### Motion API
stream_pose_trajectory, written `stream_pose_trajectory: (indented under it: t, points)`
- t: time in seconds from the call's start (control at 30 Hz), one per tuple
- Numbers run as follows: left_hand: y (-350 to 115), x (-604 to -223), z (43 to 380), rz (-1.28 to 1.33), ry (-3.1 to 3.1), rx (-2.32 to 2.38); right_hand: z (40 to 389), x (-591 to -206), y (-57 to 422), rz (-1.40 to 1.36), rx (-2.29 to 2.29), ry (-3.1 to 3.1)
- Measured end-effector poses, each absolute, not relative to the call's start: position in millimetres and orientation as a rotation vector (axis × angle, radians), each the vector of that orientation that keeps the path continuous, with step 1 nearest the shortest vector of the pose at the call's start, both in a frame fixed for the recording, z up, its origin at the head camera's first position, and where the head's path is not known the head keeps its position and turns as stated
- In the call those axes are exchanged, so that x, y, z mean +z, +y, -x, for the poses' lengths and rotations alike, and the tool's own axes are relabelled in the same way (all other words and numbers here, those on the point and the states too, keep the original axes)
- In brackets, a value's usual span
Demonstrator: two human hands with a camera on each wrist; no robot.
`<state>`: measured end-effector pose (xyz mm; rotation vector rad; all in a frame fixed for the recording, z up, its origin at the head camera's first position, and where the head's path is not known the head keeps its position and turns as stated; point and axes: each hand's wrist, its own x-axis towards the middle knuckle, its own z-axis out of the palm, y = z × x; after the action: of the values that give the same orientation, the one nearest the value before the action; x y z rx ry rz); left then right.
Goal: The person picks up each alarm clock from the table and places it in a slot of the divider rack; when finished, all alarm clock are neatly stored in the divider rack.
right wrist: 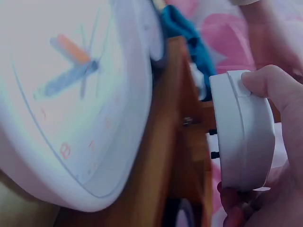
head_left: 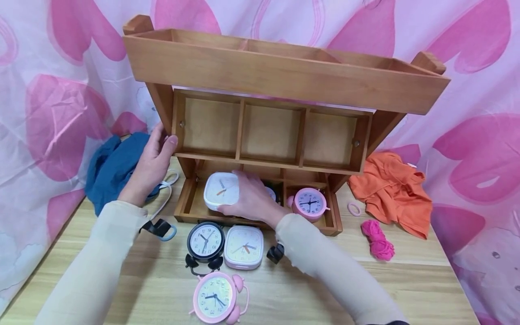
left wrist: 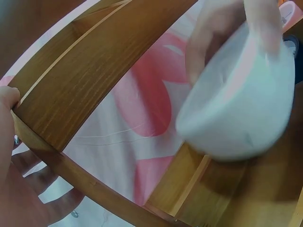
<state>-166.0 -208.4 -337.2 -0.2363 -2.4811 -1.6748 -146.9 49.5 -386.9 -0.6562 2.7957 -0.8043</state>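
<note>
My right hand (head_left: pixel 257 196) grips a white square alarm clock (head_left: pixel 215 192) by its sides, over the left part of the rack's bottom tray (head_left: pixel 188 218). In the right wrist view that clock (right wrist: pixel 246 137) is seen edge-on, thumb on its top button, two black knobs on its back. At the left side of the wooden rack (head_left: pixel 284 67), my left hand (head_left: pixel 152 158) holds the side frame, thumb in front and fingers behind. A pink twin-bell alarm clock (head_left: pixel 310 204) sits in the tray's right compartment. Another clock (head_left: pixel 270 194) in the middle one is mostly hidden by my right hand.
In front of the rack lie a black twin-bell clock (head_left: pixel 206 241), a pale pink square clock (head_left: pixel 243 247) and a pink twin-bell clock (head_left: pixel 215 298). Blue cloth (head_left: pixel 115 167) is at left; orange cloth (head_left: pixel 394 189), pink yarn (head_left: pixel 378 240) and a pink ring (head_left: pixel 354 209) are at right.
</note>
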Motion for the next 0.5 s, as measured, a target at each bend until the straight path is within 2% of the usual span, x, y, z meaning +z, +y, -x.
stream_pose_trajectory:
  t: [0.5]
  points:
    - [-207,-337,165,0.203,-2.499,-1.666,158,-407,3,0.748,-0.529,2.840]
